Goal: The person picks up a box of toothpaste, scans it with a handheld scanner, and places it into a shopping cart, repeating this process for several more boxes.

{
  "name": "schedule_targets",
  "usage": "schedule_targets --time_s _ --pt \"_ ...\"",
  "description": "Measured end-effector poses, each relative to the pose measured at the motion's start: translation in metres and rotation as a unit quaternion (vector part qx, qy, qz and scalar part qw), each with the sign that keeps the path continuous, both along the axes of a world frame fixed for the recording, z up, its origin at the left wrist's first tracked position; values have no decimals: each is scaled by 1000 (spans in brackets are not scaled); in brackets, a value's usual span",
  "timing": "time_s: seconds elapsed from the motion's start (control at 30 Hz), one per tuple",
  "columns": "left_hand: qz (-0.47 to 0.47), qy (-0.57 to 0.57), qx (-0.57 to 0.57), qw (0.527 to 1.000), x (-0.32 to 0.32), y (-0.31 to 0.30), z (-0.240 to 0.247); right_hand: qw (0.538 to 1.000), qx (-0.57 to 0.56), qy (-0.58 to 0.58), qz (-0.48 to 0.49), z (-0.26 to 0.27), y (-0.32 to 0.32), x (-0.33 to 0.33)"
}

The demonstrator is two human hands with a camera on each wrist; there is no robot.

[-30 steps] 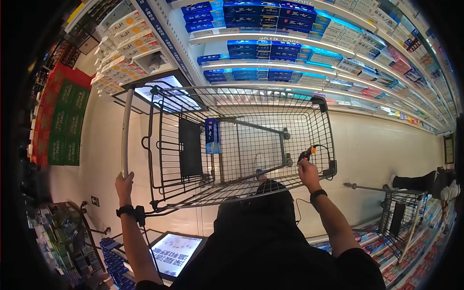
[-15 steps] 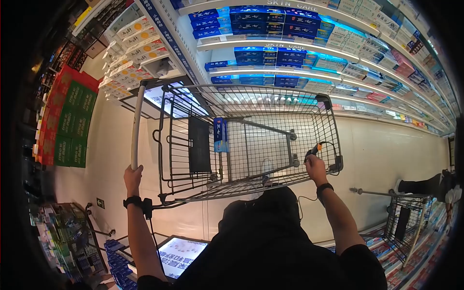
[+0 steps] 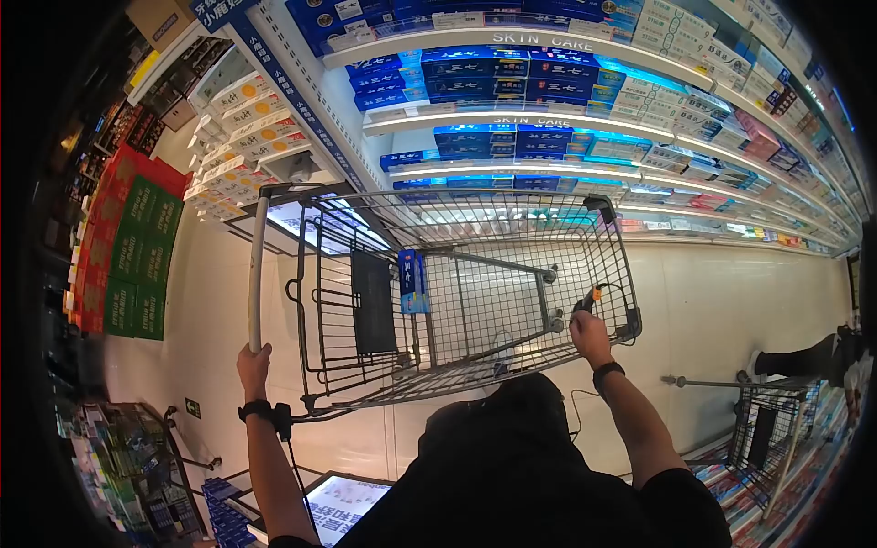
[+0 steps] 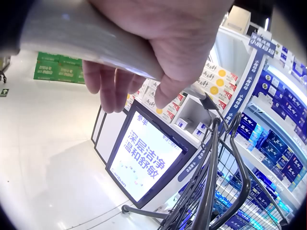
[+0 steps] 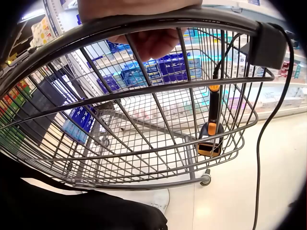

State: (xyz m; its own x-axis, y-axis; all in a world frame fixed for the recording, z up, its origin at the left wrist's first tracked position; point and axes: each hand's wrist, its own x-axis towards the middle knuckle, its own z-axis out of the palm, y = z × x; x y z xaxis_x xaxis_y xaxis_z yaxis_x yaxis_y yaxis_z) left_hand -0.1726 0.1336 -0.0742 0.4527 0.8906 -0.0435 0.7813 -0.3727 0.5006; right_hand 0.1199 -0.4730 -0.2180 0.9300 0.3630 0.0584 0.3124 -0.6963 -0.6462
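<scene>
A metal wire shopping cart (image 3: 475, 310) stands in front of the person. Its pale handle bar (image 3: 257, 292) is gripped near its lower end by the left hand (image 3: 255, 370); in the left wrist view, that hand's fingers (image 4: 112, 88) drape over the bar. The right hand (image 3: 592, 338) holds the cart's near side rim (image 5: 144, 21), with fingertips curled over to the inside. Close by, a black-and-orange handheld device (image 5: 214, 115) with a cable hangs upright at the basket's front corner. A blue box (image 3: 414, 283) with printed characters is in the basket beside the dark seat panel (image 3: 373, 301).
Shelves of blue and white boxes (image 3: 475, 73) run along the far side. White boxes (image 3: 251, 119) are stacked on a stand with a lit screen (image 4: 144, 158). Green and red cartons (image 3: 137, 247) stand left. Another cart (image 3: 763, 429) and a person's leg (image 3: 795, 356) are at right.
The head view has shifted, so the cart and both hands first slid right, then lower, and more upper shelf shows. Both hands keep their hold on the cart.
</scene>
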Motion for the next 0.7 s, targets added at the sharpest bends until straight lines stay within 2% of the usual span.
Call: schedule_targets --time_s 0.43,0.53,0.7 --pt "42 23 -46 998 29 0 13 999 -9 33 22 4 16 39" --pt "28 -22 -36 999 29 2 10 999 7 30 40 -2 15 42" --pt "43 -19 -38 998 30 10 5 997 15 40 58 -1 22 47"
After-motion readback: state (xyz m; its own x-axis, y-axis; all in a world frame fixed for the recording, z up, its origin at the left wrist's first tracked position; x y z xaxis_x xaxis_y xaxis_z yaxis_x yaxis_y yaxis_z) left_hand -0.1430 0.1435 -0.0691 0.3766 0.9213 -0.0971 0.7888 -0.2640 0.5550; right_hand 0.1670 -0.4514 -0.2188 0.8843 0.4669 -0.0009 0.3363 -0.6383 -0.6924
